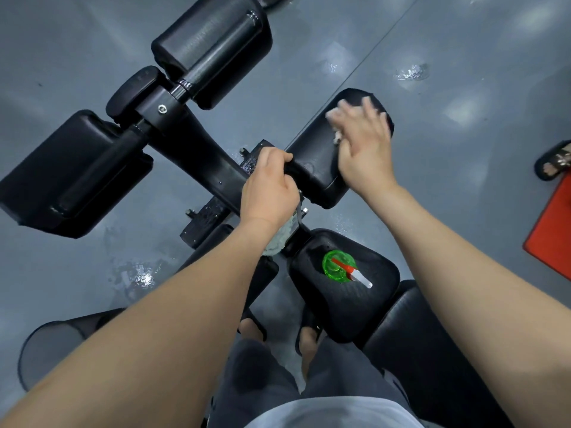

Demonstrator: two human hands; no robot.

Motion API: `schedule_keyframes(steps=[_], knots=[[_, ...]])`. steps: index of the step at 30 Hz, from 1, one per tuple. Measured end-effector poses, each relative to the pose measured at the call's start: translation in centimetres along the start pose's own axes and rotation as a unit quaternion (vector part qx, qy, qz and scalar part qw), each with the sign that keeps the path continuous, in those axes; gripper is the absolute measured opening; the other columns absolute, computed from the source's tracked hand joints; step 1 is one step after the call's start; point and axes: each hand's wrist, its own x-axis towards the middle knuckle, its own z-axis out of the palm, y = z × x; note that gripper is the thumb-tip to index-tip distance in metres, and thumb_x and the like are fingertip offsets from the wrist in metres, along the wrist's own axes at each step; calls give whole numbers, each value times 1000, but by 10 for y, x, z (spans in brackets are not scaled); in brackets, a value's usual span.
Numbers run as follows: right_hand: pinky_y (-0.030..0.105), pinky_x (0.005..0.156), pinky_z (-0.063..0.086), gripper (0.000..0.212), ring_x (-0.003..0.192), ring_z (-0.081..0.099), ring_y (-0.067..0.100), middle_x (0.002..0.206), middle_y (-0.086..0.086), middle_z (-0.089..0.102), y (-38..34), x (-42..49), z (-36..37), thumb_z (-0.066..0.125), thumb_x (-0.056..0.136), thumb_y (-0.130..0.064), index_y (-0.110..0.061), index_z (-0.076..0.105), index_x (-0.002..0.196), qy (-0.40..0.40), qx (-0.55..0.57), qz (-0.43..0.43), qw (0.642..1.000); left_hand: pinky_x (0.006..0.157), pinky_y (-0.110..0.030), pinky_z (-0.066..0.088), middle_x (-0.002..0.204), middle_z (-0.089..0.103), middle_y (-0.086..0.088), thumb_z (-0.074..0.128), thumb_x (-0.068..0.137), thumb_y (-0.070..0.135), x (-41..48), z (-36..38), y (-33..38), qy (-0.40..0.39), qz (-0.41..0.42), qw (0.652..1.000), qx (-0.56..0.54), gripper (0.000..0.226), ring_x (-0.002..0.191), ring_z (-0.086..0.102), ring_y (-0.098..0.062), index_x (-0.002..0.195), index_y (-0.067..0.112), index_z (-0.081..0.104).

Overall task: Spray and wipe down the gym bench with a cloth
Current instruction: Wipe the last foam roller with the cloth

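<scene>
Your right hand (pixel 364 149) lies flat, fingers spread and straight, pressing the cloth (pixel 337 136) onto the black roller pad (pixel 312 156) of the bench (pixel 204 162); only pale fluffy edges show past the palm. Your left hand (pixel 268 186) has its fingers curled over the pad's near end, clamping it. The cloth looks soft, light and limp, so I judge it will bunch unless the palm stays broad on it; the pad is rounded, smooth vinyl, probably slick where wet and inclined to turn, so steady it at the end. 1 green plastic spray bottle (pixel 338 267) stands on the seat pad (pixel 364 307), light and easily tipped; take it by the neck. A fluffy white piece (pixel 278 239) shows under your left wrist; whether you hold it I cannot tell.
</scene>
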Motion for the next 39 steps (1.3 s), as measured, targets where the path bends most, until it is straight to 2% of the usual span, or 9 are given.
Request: schedule_keyframes(steps=[4,12,17,22,26,28,31,34,39], knots=[[52,123,18,49,144,40,30,143,-2,59,-29,-25,12,48,86,-7,-21,65,130,-60,-45,-142,987,83,-48,52,131,52,4,41,92,4,1,0,-2,11,-5,1000,-1,35,93,61,-27,120,17,57],[44,125,20,53,151,30,24,158,-5,42,-2,-42,-4,44,100,-13,-25,46,151,-124,-89,-278,949,85,-45,50,121,55,5,39,94,2,0,0,3,42,-43,998,-19,30,94,58,-22,113,18,55],[52,123,21,55,152,25,33,159,0,40,12,-11,-22,35,97,-9,-25,43,149,-90,-80,-101,988,85,-37,50,113,55,10,38,93,6,0,0,5,29,-50,998,-21,28,93,54,-13,110,20,56],[49,122,23,59,151,25,38,157,6,42,0,-41,-20,41,94,5,-18,46,148,-110,-26,-97,989,75,-38,45,101,56,5,43,94,18,-1,2,8,28,-7,999,34,14,83,55,-24,103,18,53],[32,123,24,43,147,33,18,148,7,55,-1,-73,-26,45,102,-2,-16,57,142,-123,111,-82,983,78,-45,47,97,56,0,44,92,21,-8,4,12,27,38,995,93,9,82,54,-29,94,16,51],[25,111,37,38,136,49,18,140,-1,62,-8,-79,-43,48,103,-11,-24,58,138,-140,139,-9,980,78,-43,47,94,56,1,44,92,22,-11,-1,14,13,45,992,121,10,84,54,-27,91,17,53],[30,79,53,23,89,67,12,109,-7,71,-17,-82,-64,54,99,-22,-31,61,119,-141,183,115,966,79,-39,46,90,58,4,44,91,24,-18,-8,19,-14,53,988,147,14,86,57,-23,87,21,57],[26,47,48,6,55,62,15,88,4,72,-23,-84,-77,61,96,-22,-26,63,99,-107,278,194,935,82,-38,47,87,59,6,48,91,23,-35,-20,28,0,64,992,109,15,88,55,-19,91,19,62],[23,60,50,1,68,65,6,87,-5,72,-39,-88,-81,70,93,-21,-20,70,94,-105,354,219,903,73,-25,48,76,64,13,59,97,36,-65,-37,43,-13,-14,993,-118,18,75,58,-3,86,24,68]])
